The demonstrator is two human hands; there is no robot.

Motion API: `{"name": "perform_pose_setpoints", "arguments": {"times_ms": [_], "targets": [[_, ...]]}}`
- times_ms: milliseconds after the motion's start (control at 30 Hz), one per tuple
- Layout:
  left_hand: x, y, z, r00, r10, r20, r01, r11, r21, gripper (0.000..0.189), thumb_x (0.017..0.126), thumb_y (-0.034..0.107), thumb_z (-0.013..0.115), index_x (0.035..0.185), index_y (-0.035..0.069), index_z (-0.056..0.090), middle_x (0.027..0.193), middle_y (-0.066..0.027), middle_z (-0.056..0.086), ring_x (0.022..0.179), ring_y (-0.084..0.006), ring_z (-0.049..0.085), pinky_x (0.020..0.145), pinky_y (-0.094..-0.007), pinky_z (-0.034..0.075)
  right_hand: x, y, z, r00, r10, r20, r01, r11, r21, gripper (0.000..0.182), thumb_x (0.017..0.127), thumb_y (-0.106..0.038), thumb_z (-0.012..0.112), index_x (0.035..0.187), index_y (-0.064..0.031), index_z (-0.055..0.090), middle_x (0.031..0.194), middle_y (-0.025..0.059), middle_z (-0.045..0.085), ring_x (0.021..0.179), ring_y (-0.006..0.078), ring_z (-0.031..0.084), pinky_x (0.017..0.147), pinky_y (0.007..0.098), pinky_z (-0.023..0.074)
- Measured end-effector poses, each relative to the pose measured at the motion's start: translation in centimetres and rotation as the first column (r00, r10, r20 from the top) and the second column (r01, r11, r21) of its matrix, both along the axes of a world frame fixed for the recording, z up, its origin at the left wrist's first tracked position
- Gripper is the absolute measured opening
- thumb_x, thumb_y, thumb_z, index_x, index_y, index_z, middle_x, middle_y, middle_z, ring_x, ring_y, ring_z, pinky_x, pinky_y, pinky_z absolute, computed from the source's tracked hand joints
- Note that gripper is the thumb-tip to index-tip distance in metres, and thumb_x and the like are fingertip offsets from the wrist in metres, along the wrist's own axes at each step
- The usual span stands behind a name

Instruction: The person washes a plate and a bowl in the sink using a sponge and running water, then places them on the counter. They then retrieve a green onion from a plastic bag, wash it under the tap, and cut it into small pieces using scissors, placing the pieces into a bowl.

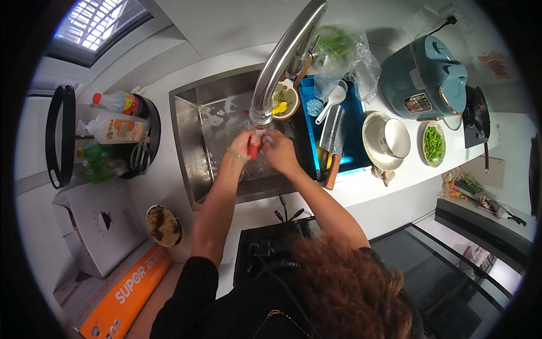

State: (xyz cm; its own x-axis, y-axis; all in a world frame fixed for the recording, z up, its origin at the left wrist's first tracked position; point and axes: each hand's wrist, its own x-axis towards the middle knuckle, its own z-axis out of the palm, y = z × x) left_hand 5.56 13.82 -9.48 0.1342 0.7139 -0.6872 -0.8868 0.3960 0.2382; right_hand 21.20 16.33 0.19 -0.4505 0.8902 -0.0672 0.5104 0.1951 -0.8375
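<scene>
Both my hands are under the running mouth of the metal faucet [277,63], over the stainless steel sink [192,146]. My left hand [241,146] has its fingers closed around a small red item [253,151], which looks like a red chili pepper. Close beside it, my right hand [278,151] has curled fingers near the water stream; whether it grips anything is hidden by blur and water. Suds and water lie on the sink floor. A strainer basket [292,94] with a yellow item [279,108] sits just behind my right hand.
Right of the sink, a cleaver [333,135] and white spoon [332,101] lie over a blue tray [355,148]. Beyond stand a bowl [397,138] on a plate, cut green vegetables [433,144] and a rice cooker [423,80]. Bottles [120,127] stand left.
</scene>
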Motion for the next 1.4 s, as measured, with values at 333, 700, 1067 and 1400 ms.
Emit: {"name": "perform_pose_setpoints", "arguments": {"times_ms": [333, 700, 1067, 1400], "targets": [[-1.6, -4.0, -1.6, 1.0, 0.026, -0.005, -0.025, 0.995, 0.093, 0.013, 0.097, 0.015, 0.044, 0.095, 0.005, 0.052, 0.076, -0.0055, 0.052, 0.049, -0.0084, 0.045, 0.038, -0.0174, 0.036, 0.2, 0.2, 3.4, 0.956, 0.14, -0.256, -0.172, 0.979, -0.111, 0.04, 0.099, -0.025, 0.04, 0.129, -0.0016, 0.051, 0.132, 0.0165, 0.051, 0.123, 0.0274, 0.047, 0.107, 0.0337, 0.0308], [0.8, -12.4, 20.3, 0.967, -0.245, -0.071, 0.232, 0.961, -0.153, 0.042, 0.102, 0.031, 0.038, 0.138, 0.01, 0.04, 0.071, 0.0024, 0.039, 0.049, -0.0016, 0.029, 0.036, -0.0152, 0.025, -3.7, 3.0, -6.5, 0.88, 0.378, 0.288, -0.304, 0.914, -0.27, 0.041, 0.091, -0.042, 0.044, 0.1, -0.0104, 0.067, 0.087, 0.0198, 0.067, 0.089, 0.0392, 0.063, 0.08, 0.048, 0.0493], [2.1, -6.8, 16.7, -0.551, -0.469, -0.69, 0.484, 0.494, -0.722, 0.028, 0.084, 0.016, 0.056, 0.11, 0.007, 0.06, 0.105, -0.0211, 0.064, 0.091, -0.043, 0.062, 0.08, -0.0517, 0.049, 0.9, 0.2, -1.1, 0.841, 0.077, 0.536, 0.07, 0.966, -0.25, 0.025, 0.078, -0.027, 0.058, 0.094, -0.0143, 0.072, 0.095, 0.0185, 0.067, 0.091, 0.0352, 0.065, 0.083, 0.044, 0.0516], [-0.8, -12.8, 16.8, 0.837, -0.428, -0.34, 0.382, 0.903, -0.196, 0.03, 0.1, 0.023, 0.043, 0.124, 0.006, 0.051, 0.07, 0.0002, 0.051, 0.05, -0.0041, 0.041, 0.04, -0.0176, 0.035, 0.7, 15.4, 6.2, 0.895, -0.384, -0.229, 0.423, 0.893, 0.156, 0.042, 0.09, -0.028, 0.054, 0.119, 0.0031, 0.056, 0.117, 0.0241, 0.06, 0.11, 0.0365, 0.058, 0.093, 0.0384, 0.0446]]}}
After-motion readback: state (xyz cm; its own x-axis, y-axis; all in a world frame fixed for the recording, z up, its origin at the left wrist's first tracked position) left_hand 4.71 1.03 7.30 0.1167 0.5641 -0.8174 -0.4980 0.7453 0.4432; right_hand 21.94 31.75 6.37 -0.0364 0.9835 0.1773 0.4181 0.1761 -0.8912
